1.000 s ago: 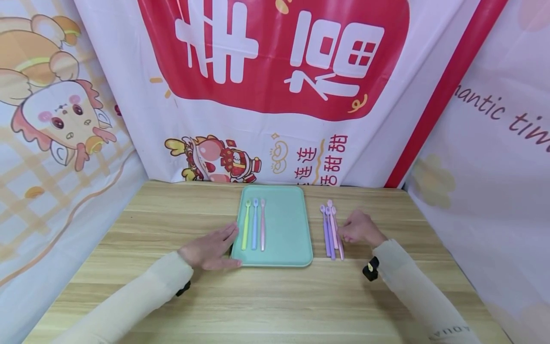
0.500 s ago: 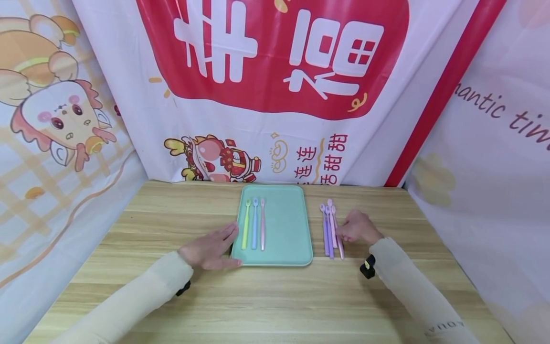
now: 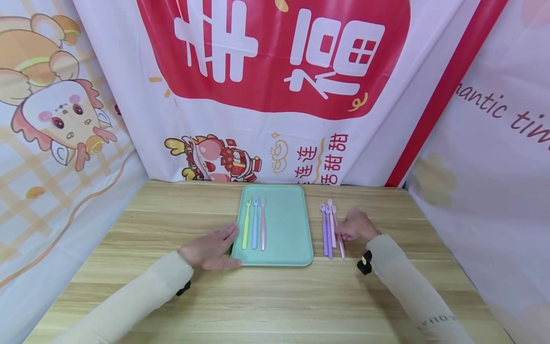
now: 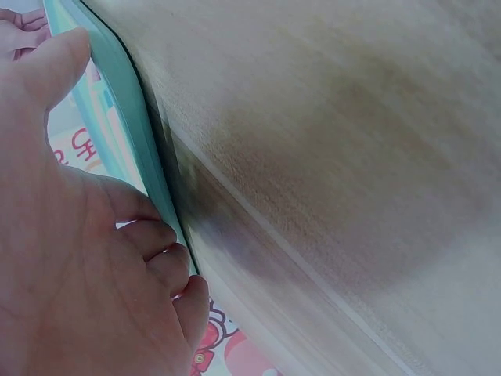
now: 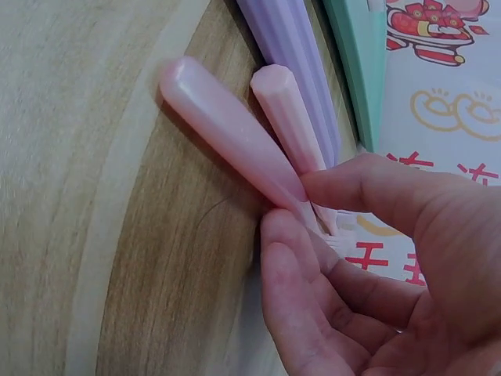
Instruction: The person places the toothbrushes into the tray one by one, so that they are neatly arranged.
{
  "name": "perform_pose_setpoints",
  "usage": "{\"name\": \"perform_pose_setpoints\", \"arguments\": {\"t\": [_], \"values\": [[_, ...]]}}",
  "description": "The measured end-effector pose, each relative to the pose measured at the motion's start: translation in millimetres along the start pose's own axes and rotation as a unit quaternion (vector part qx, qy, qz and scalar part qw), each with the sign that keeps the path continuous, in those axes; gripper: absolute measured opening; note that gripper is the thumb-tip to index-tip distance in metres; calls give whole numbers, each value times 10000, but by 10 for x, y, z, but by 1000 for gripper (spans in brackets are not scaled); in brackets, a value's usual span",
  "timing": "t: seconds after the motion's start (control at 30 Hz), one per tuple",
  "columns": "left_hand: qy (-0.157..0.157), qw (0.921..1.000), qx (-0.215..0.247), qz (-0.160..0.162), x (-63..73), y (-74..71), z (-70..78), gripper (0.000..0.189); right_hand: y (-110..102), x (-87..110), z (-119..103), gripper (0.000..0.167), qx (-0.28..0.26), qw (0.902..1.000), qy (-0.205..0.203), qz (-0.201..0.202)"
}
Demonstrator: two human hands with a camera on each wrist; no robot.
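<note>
A pale green tray (image 3: 288, 224) lies on the table, with a yellow toothbrush (image 3: 246, 230), a blue toothbrush (image 3: 255, 230) and a pink toothbrush (image 3: 263, 230) side by side along its left part. My left hand (image 3: 210, 249) rests against the tray's left edge, fingers along the rim and thumb at the near corner. Right of the tray, my right hand (image 3: 357, 226) pinches a glossy pink toothbrush (image 5: 227, 133) between thumb and fingers; its head end is hidden by the hand. Beside it lie a light pink toothbrush (image 5: 283, 102) and purple toothbrushes (image 3: 325, 236).
The wooden table (image 3: 275, 306) meets a printed red-and-white cloth (image 3: 275, 95) right behind the tray. More printed cloth hangs at the left and right sides.
My right hand has shifted slightly left, keeping its hold near the pink toothbrush. Its wrist has swung a little left too. The left hand and the tray stay put.
</note>
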State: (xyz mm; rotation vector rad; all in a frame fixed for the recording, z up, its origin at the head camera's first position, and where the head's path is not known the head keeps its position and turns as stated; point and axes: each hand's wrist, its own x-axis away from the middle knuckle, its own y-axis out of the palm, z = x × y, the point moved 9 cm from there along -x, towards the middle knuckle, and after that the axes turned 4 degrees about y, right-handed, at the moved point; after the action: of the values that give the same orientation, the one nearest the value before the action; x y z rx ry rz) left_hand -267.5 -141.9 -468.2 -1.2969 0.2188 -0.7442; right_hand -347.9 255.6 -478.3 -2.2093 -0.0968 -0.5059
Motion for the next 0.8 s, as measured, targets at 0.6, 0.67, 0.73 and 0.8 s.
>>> {"name": "perform_pose_setpoints", "arguments": {"t": [0.6,0.67,0.73,0.8], "values": [[112,9999,-69,61,0,-9,19,101,-39,8,97,19,-564,9984,31,-70],[118,9999,-78,65,-1,-9,19,101,-49,19,100,19,-597,9982,25,-71],[115,9999,-71,65,1,-9,19,101,-55,22,112,20,-559,9984,90,-66],[119,9999,-57,65,4,-10,20,101,-60,23,121,20,-498,9986,170,-61]]}}
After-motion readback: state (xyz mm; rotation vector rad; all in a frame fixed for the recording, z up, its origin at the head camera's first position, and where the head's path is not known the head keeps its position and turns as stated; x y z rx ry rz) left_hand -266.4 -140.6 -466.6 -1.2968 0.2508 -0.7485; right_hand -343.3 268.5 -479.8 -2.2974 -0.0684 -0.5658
